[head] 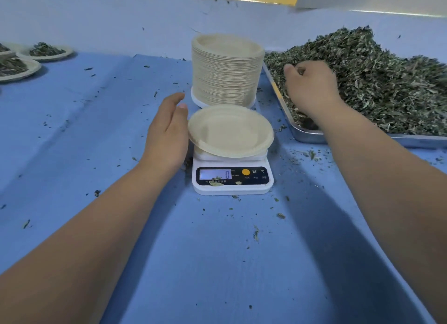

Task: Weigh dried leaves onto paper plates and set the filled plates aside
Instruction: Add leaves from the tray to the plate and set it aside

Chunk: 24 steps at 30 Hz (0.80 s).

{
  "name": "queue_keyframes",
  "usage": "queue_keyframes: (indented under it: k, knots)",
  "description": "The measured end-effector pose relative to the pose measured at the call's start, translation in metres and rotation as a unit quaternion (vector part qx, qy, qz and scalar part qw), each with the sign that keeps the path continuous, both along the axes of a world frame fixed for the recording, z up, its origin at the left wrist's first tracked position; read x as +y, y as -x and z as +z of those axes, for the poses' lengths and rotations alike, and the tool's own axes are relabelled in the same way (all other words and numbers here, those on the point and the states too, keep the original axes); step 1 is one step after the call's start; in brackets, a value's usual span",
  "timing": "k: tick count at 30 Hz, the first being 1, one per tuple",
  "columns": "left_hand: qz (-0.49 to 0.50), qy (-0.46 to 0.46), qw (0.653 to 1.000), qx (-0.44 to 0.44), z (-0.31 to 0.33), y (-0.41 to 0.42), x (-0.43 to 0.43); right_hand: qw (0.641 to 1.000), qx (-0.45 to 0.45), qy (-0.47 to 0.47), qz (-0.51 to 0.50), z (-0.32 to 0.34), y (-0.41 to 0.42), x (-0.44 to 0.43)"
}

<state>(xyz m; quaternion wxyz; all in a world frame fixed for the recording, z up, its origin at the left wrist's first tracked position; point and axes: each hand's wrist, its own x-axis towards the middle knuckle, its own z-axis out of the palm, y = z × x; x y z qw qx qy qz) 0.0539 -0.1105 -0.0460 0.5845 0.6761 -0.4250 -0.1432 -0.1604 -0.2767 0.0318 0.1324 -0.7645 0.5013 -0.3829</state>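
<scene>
Empty plate (231, 130) sits on the scale (232, 178), display at 0. My left hand (167, 135) lies straight-fingered against its left rim, holding nothing. My right hand (312, 89) curls around a handful of leaves (375, 81) in the tray (302, 135). A few filled plates (46, 51) lie far left and a tall stack (227, 69) waits behind the scale, so most of the job remains, I judge.

A creased blue tablecloth (101, 135) lies beneath the left hand (167, 135) and right hand (312, 86); a pale wall (96, 16) rises well beyond both.
</scene>
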Motion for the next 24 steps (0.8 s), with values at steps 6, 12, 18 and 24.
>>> queue_keyframes:
  k: [6,12,18,24]
  knots:
    - [0.005,-0.018,0.997,0.069,0.002,0.001,0.0,0.983,0.039,-0.024,0.18,0.014,-0.051,0.052]
    - [-0.023,-0.023,0.998,0.062,-0.001,0.0,-0.002,0.946,0.175,-0.072,0.263,0.007,-0.056,0.06]
    - [-0.038,-0.025,0.998,0.046,-0.004,0.002,-0.005,0.988,-0.023,-0.025,0.152,-0.001,-0.032,0.018]
    - [-0.044,-0.036,0.997,0.051,0.0,0.005,-0.003,0.995,0.011,-0.096,-0.027,-0.029,0.003,-0.043]
